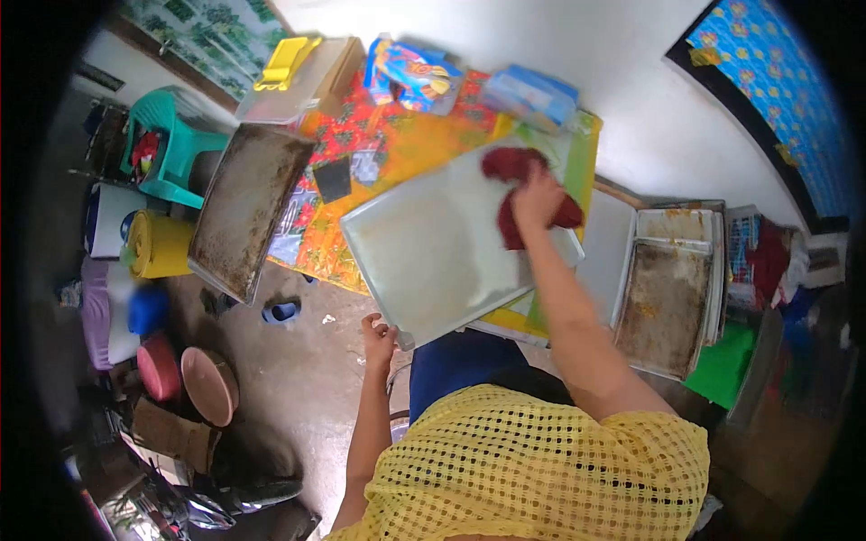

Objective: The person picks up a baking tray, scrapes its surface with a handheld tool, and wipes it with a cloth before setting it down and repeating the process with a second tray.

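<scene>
A large pale metal baking tray [419, 257] lies tilted across the table in front of me. At its near left corner is my left hand [379, 337], fingers curled around the edge. My right hand [538, 200] grips a dark red cloth [516, 221] over the tray's far right part, and folds of the cloth spread out on both sides of the fingers. The hand and cloth are slightly blurred.
A stained tray [248, 207] leans at the table's left. More browned trays [667, 302] are stacked at right. On the flowered tablecloth [424, 135] are a blue pack [532, 95], a colourful bag [410, 77] and a box [302, 90]. Basins [209, 386] and a yellow bucket [162, 245] stand left.
</scene>
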A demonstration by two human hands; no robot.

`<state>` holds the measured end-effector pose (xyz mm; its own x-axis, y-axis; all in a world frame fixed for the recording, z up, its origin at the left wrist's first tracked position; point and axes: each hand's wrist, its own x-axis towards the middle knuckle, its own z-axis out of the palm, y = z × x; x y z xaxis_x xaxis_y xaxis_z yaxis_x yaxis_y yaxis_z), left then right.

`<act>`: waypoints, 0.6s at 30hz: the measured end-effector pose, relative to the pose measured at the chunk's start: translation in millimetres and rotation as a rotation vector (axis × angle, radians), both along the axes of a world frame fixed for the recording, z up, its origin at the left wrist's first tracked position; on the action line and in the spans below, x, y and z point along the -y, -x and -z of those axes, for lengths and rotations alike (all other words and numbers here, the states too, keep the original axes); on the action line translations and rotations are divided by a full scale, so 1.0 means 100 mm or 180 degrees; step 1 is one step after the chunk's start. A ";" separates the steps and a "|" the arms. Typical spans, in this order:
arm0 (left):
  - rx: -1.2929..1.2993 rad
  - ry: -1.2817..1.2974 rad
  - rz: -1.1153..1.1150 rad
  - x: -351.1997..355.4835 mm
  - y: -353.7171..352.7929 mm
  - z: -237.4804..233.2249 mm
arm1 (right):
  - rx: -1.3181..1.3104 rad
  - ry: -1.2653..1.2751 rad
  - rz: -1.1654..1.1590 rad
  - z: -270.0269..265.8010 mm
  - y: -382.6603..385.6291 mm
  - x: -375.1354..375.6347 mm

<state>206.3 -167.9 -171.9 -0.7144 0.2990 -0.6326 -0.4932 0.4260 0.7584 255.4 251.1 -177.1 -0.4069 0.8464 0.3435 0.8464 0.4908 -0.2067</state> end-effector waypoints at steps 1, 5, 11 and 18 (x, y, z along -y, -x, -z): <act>-0.0134 0.0035 0.0079 0.01 0.01 0.07 | -0.0505 0.0551 -0.0306 -0.12 0.23 0.16; -0.1014 0.0900 0.0557 0.04 -0.01 0.30 | 0.0014 0.1109 -0.2564 -0.34 0.34 1.54; -0.3168 0.1502 0.2541 -0.35 -0.51 -0.46 | -0.0299 0.1835 -0.3673 -0.33 -0.57 2.00; -0.3842 0.1755 0.3397 -0.55 -0.50 -0.47 | -0.2256 0.1630 -0.1495 -1.40 -0.89 0.74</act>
<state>256.0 -112.5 -124.7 -0.4724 0.8750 -0.1062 0.8674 0.4829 0.1198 344.5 177.2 -37.1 -0.5810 0.7660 0.2750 0.1876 0.4548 -0.8706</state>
